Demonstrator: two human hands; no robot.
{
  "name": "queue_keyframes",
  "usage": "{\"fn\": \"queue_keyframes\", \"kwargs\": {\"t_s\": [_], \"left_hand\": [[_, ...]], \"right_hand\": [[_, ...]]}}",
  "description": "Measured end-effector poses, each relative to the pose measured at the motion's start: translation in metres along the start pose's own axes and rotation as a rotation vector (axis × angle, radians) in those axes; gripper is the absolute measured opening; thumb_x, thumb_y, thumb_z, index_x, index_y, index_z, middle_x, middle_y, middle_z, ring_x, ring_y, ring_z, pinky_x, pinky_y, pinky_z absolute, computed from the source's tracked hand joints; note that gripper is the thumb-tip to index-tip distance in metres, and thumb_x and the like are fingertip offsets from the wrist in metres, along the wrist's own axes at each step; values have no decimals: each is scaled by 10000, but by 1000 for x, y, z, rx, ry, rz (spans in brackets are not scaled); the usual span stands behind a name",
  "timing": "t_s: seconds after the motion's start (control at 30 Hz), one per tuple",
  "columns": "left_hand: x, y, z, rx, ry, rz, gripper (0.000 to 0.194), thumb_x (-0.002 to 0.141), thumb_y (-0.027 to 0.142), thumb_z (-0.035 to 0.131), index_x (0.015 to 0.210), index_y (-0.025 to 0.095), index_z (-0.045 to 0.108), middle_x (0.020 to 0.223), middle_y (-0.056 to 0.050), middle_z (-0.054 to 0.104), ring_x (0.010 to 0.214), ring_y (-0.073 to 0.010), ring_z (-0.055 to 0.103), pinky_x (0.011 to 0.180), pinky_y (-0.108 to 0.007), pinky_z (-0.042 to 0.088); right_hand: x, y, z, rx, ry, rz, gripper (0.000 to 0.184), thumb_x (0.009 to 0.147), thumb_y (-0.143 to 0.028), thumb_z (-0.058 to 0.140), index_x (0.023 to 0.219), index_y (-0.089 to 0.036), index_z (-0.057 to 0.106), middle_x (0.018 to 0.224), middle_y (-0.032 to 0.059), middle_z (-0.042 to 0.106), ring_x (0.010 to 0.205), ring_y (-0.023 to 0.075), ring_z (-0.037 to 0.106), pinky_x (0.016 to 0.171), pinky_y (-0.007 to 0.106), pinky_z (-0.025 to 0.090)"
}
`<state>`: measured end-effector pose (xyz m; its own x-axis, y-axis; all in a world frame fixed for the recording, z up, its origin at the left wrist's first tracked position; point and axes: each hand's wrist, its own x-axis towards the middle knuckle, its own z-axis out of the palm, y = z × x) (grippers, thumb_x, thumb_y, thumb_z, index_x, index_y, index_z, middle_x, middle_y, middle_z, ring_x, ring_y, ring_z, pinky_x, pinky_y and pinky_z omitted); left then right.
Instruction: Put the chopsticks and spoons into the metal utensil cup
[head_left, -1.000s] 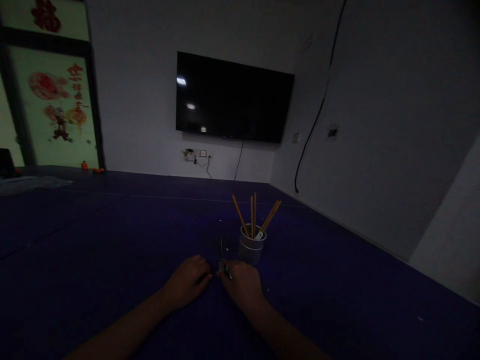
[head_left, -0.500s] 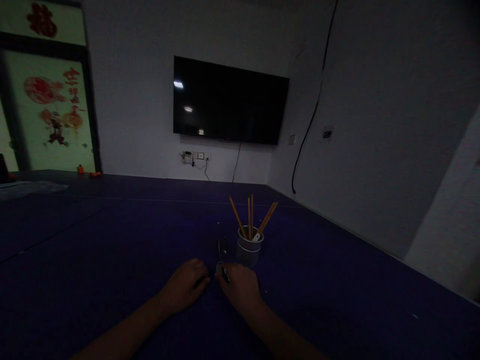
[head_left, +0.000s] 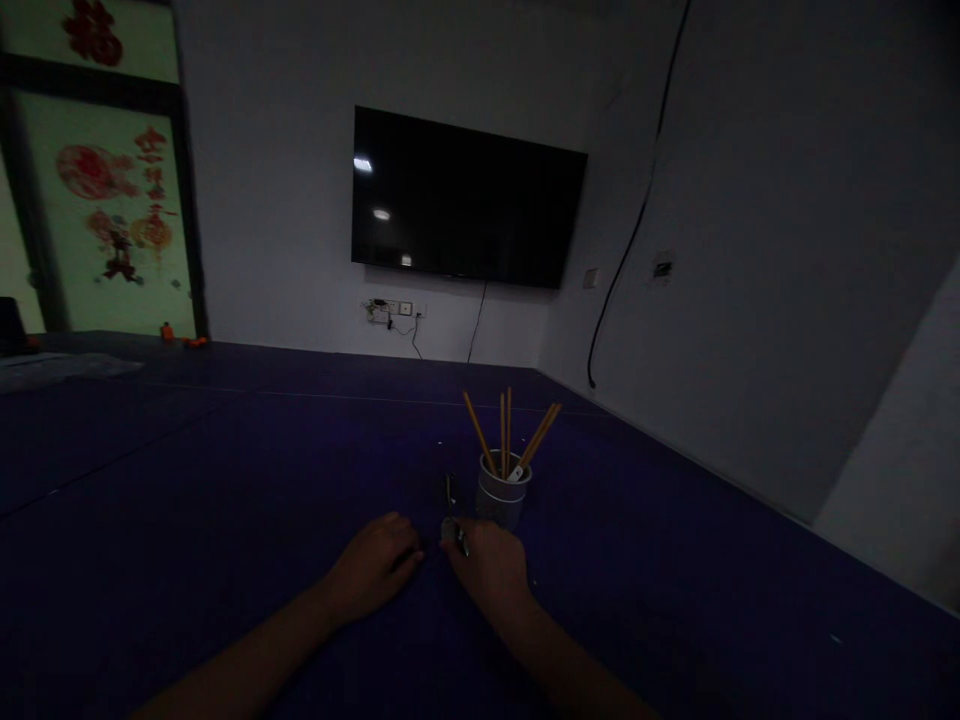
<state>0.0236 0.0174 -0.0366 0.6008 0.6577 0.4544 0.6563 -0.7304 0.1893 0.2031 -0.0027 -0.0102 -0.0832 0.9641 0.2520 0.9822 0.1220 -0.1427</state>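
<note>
My right hand [head_left: 491,565] is closed around a shiny metal spoon [head_left: 448,530]. The spoon's rounded end shows beside the thumb, and its thin handle points away from me; the rest is covered by the fingers. Just left of it, my left hand [head_left: 377,560] rests on the dark blue surface, fingers loosely bent and thumb apart, with nothing visible in it. Right behind my right hand stands a grey cup [head_left: 501,495] with a pale band. Several wooden chopsticks [head_left: 508,430] lean in it, along with a white-ended thing [head_left: 516,473].
The wide blue surface [head_left: 300,450] reaches to the walls. Small orange objects [head_left: 196,342] and a clear plastic sheet [head_left: 67,370] lie at the far left. A television [head_left: 465,200] hangs on the back wall, and a black cable [head_left: 630,240] runs down the right wall.
The spoon in my right hand has turned slightly, its handle swinging a little to the right. My left hand stays in place, and the view has shifted slightly.
</note>
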Motion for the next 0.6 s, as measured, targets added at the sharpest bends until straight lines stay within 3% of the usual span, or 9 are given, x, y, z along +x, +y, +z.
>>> {"fn": "queue_keyframes", "kwargs": {"t_s": [0.6], "left_hand": [[0,0,0,-1,-2,0,139,871,208,440,780,187,543,802,-34,596,779,-164,534,709,-297,415]], "right_hand": [[2,3,3,12,-9,59,312,838,-468,542,909,-211,704,896,87,719,826,235,675,668,274,447]]}}
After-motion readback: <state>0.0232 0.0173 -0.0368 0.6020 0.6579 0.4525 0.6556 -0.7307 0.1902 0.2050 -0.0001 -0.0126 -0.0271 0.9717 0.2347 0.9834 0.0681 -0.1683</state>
